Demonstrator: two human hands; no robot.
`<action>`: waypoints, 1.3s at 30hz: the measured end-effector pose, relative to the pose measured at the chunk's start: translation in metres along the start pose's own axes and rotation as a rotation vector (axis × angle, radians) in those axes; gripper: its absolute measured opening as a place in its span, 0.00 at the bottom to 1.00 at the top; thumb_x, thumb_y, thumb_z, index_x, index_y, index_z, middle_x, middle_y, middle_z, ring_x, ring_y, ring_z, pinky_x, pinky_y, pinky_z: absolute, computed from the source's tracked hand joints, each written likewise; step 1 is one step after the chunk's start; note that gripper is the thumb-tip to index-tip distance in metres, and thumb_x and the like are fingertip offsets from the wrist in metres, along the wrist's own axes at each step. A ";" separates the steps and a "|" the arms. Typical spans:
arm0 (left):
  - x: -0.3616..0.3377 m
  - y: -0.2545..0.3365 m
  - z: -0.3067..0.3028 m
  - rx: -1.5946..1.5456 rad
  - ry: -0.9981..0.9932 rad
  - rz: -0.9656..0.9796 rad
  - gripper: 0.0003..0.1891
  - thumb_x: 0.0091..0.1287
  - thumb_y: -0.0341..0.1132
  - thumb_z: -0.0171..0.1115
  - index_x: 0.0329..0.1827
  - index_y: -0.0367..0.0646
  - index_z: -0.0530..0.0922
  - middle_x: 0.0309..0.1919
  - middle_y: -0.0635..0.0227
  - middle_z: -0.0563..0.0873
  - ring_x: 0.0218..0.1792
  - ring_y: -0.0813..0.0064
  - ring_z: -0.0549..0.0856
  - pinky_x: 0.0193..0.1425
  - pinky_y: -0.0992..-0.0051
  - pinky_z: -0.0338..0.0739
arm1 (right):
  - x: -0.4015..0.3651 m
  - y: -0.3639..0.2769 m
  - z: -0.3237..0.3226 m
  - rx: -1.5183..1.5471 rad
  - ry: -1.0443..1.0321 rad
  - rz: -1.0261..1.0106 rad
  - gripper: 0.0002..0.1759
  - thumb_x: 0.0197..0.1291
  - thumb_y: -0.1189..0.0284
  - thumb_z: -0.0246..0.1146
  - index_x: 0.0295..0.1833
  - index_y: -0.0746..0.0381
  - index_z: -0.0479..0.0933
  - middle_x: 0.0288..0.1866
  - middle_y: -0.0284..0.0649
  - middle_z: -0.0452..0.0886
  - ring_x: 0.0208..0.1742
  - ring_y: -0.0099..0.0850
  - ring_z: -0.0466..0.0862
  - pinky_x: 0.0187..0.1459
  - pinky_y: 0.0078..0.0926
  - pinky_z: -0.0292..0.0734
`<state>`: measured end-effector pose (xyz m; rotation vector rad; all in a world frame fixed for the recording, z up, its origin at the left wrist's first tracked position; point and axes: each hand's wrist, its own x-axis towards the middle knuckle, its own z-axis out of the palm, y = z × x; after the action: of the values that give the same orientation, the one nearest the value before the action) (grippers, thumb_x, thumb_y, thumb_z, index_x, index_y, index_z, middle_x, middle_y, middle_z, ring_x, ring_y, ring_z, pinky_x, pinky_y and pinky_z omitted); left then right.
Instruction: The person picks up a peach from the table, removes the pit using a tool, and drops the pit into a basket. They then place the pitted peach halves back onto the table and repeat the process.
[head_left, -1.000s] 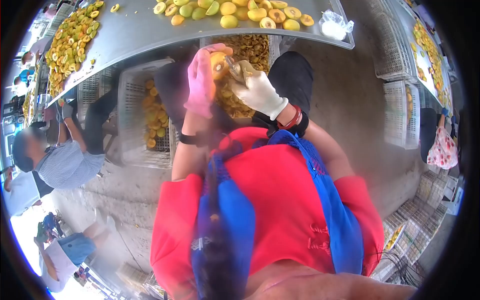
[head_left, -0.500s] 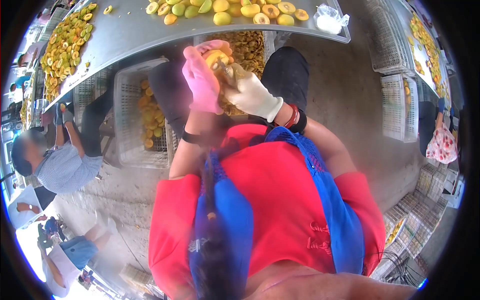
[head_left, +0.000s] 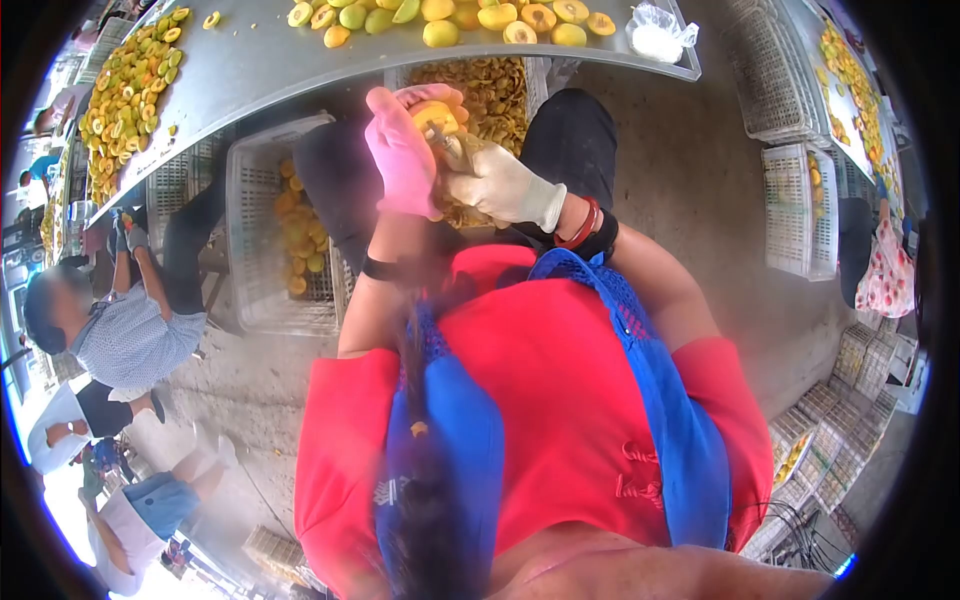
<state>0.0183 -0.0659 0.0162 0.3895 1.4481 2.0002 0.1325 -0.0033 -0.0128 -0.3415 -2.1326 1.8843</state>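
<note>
My left hand (head_left: 402, 150), in a pink glove, is wrapped round a yellow peach (head_left: 436, 118) above my lap. The fruit's cut face shows a hollow near its middle. Pressed close against it is my right hand (head_left: 497, 183) in a white glove, with its fingers closed on a small metal tool (head_left: 456, 153). The tool's end touches or nearly touches the fruit; fingers hide most of its shape. Beneath the hands, between my knees, stands a crate (head_left: 537, 90) heaped with brownish-yellow scraps (head_left: 490, 88).
A metal table (head_left: 300, 60) ahead bears whole and halved fruit (head_left: 440, 33) and a clear plastic bag (head_left: 657, 38). A white crate (head_left: 240, 230) holding fruit halves (head_left: 302, 230) stands left. Stacked crates (head_left: 800, 210) stand right. A co-worker (head_left: 135, 335) sits at left.
Both hands stay together at the fruit; the right wrist has shifted slightly right and the grip has turned a little. At left, the co-worker's hands and a passer-by have moved.
</note>
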 end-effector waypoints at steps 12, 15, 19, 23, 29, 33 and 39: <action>0.002 -0.008 -0.008 0.031 -0.074 0.097 0.42 0.77 0.68 0.36 0.38 0.32 0.83 0.33 0.57 0.89 0.31 0.67 0.87 0.39 0.71 0.83 | 0.002 0.000 0.003 0.238 -0.110 0.160 0.12 0.63 0.72 0.59 0.51 0.62 0.74 0.29 0.39 0.79 0.26 0.33 0.80 0.28 0.33 0.74; 0.007 -0.005 -0.018 0.027 -0.221 0.066 0.42 0.78 0.66 0.36 0.37 0.32 0.83 0.34 0.56 0.89 0.32 0.67 0.88 0.39 0.71 0.83 | -0.002 -0.025 -0.009 0.352 -0.240 0.404 0.06 0.65 0.70 0.59 0.45 0.58 0.73 0.27 0.29 0.74 0.21 0.21 0.73 0.21 0.23 0.65; 0.015 -0.008 -0.028 0.080 -0.423 0.106 0.41 0.80 0.62 0.36 0.36 0.30 0.84 0.34 0.55 0.89 0.31 0.67 0.88 0.39 0.72 0.83 | -0.002 -0.031 -0.015 0.349 -0.367 0.499 0.03 0.65 0.71 0.58 0.41 0.55 0.70 0.25 0.26 0.70 0.17 0.16 0.67 0.16 0.18 0.59; 0.016 -0.007 -0.035 0.161 -0.474 0.086 0.41 0.77 0.68 0.38 0.40 0.33 0.83 0.38 0.52 0.89 0.34 0.63 0.89 0.39 0.69 0.85 | -0.004 -0.003 -0.004 0.531 -0.399 0.449 0.05 0.66 0.72 0.59 0.44 0.56 0.69 0.24 0.26 0.70 0.17 0.16 0.66 0.16 0.17 0.59; 0.041 0.025 -0.087 0.285 0.191 0.289 0.42 0.74 0.69 0.45 0.42 0.31 0.85 0.37 0.53 0.90 0.37 0.65 0.90 0.45 0.67 0.87 | -0.007 0.030 0.006 0.464 -0.268 0.387 0.23 0.66 0.67 0.62 0.64 0.62 0.69 0.29 0.30 0.74 0.18 0.18 0.69 0.17 0.19 0.64; 0.061 0.055 -0.183 1.519 0.667 0.084 0.30 0.73 0.61 0.56 0.57 0.40 0.84 0.54 0.54 0.87 0.57 0.58 0.85 0.64 0.62 0.78 | -0.003 0.003 -0.014 0.330 -0.181 0.540 0.31 0.67 0.66 0.62 0.71 0.65 0.64 0.28 0.30 0.74 0.14 0.19 0.71 0.12 0.19 0.63; 0.098 0.031 -0.139 1.392 0.364 0.294 0.32 0.70 0.62 0.58 0.62 0.44 0.82 0.60 0.53 0.84 0.64 0.54 0.80 0.70 0.58 0.72 | 0.003 0.009 -0.015 0.278 -0.147 0.580 0.25 0.66 0.65 0.63 0.64 0.64 0.69 0.29 0.32 0.74 0.14 0.20 0.70 0.13 0.21 0.64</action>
<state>-0.1452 -0.1115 -0.0163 0.8382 3.0013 0.9154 0.1347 0.0128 -0.0195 -0.8540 -1.9538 2.5539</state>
